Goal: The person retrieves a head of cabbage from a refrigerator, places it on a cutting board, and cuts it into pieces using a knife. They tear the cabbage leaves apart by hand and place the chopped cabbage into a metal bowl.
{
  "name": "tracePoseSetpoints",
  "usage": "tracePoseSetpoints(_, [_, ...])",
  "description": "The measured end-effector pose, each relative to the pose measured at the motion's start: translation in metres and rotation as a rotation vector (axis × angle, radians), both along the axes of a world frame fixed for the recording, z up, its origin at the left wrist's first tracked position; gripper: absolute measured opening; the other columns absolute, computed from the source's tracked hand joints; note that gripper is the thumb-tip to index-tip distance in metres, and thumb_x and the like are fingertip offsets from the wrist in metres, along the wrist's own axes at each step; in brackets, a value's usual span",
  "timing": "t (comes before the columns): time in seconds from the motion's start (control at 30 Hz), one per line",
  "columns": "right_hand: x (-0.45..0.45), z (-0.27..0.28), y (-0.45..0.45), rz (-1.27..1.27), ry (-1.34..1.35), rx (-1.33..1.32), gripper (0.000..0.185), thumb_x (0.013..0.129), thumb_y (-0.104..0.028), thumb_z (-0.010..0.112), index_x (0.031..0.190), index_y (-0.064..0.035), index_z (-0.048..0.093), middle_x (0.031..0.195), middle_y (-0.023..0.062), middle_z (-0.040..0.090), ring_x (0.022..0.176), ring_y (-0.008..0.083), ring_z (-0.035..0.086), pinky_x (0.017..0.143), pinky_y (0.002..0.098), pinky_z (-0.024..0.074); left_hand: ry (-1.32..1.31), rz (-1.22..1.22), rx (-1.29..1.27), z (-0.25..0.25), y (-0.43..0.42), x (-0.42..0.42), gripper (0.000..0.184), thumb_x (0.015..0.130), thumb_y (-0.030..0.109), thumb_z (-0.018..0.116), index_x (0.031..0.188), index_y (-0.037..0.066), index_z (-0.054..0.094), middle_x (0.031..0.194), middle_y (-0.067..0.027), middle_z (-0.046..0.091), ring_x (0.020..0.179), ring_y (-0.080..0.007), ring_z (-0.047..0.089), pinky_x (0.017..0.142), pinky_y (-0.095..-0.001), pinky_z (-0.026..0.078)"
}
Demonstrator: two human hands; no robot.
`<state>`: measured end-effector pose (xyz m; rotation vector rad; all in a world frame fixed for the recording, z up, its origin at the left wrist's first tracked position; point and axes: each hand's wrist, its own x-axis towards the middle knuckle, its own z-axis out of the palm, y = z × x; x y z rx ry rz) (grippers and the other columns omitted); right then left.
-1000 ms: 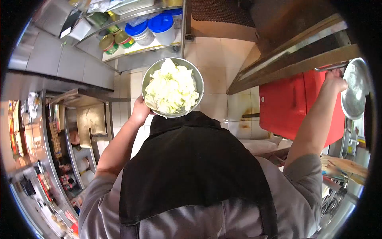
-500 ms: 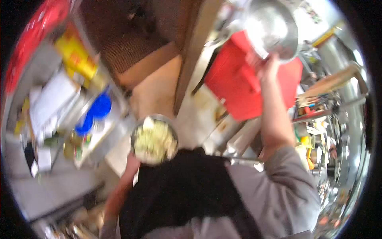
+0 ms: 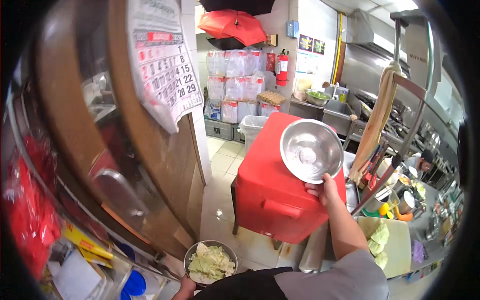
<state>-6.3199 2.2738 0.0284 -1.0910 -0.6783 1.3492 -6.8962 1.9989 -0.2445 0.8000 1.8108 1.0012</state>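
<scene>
My left hand (image 3: pixel 187 288), low in the head view, is closed on the rim of a metal bowl (image 3: pixel 234 255) filled with pale green cabbage leaves (image 3: pixel 210 264). My right hand (image 3: pixel 325 189) reaches forward and grips the near rim of an empty stainless steel bowl (image 3: pixel 312 150). That bowl is tilted with its inside facing me, above the lid of a big red cooler box (image 3: pixel 262 170). I cannot tell whether it touches the lid.
A wooden door (image 3: pixel 165 185) with a calendar (image 3: pixel 167 65) stands at my left. Behind the cooler are a lined bin (image 3: pixel 251 129) and stacked plastic-wrapped packs (image 3: pixel 235 82). On the right, a counter bears a cutting board (image 3: pixel 397 245) with cabbage pieces (image 3: pixel 378 240). A person (image 3: pixel 420 161) is farther back.
My view has swung up and round, bringing the door, calendar and back of the kitchen into sight. Both hands keep their bowls; the cabbage bowl now appears lower in view.
</scene>
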Motion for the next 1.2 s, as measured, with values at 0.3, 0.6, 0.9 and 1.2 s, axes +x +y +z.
tracePoseSetpoints(0.3, [0.029, -0.013, 0.144, -0.135, -0.017, -0.023, 0.050, 0.102, -0.035, 0.029, 0.128, 0.0008, 0.054, 0.105, 0.0190, 0.071, 0.080, 0.0280, 0.073, 0.055, 0.0390, 0.0611, -0.339, 0.102, -0.044, 0.129, 0.194, 0.000, 0.043, 0.101, 0.038, 0.054, 0.132, 0.009, 0.057, 0.114, -0.0119, 0.069, 0.092, -0.0282, 0.071, 0.063, -0.0460, 0.059])
tracePoseSetpoints(0.6, [0.089, -0.033, 0.203, -0.253, -0.042, -0.162, 0.049, 0.098, -0.030, 0.033, 0.133, 0.0007, 0.050, 0.112, 0.0206, 0.070, 0.090, 0.0305, 0.074, 0.059, 0.0375, 0.0626, -0.236, -0.161, 0.035, 0.145, 0.428, -0.027, 0.046, 0.102, 0.036, 0.053, 0.135, 0.005, 0.054, 0.124, -0.0125, 0.066, 0.102, -0.0267, 0.068, 0.071, -0.0467, 0.058])
tracePoseSetpoints(0.9, [0.077, -0.021, 0.188, -0.595, -0.156, -0.307, 0.046, 0.097, -0.027, 0.037, 0.133, -0.0018, 0.050, 0.118, 0.0188, 0.070, 0.098, 0.0305, 0.073, 0.059, 0.0342, 0.0582, -0.268, -0.346, -0.015, 0.186, 0.622, -0.018, 0.041, 0.104, 0.035, 0.049, 0.131, 0.006, 0.057, 0.121, -0.0107, 0.068, 0.100, -0.0249, 0.069, 0.076, -0.0442, 0.059])
tracePoseSetpoints(1.2, [0.095, -0.027, 0.170, -0.691, -0.165, -0.488, 0.047, 0.096, -0.035, 0.042, 0.131, -0.0062, 0.052, 0.112, 0.0146, 0.073, 0.090, 0.0277, 0.074, 0.055, 0.0342, 0.0551, -0.341, -0.426, -0.140, 0.165, 0.764, 0.007, 0.037, 0.102, 0.036, 0.051, 0.130, 0.013, 0.058, 0.119, -0.0057, 0.068, 0.097, -0.0226, 0.069, 0.073, -0.0422, 0.060])
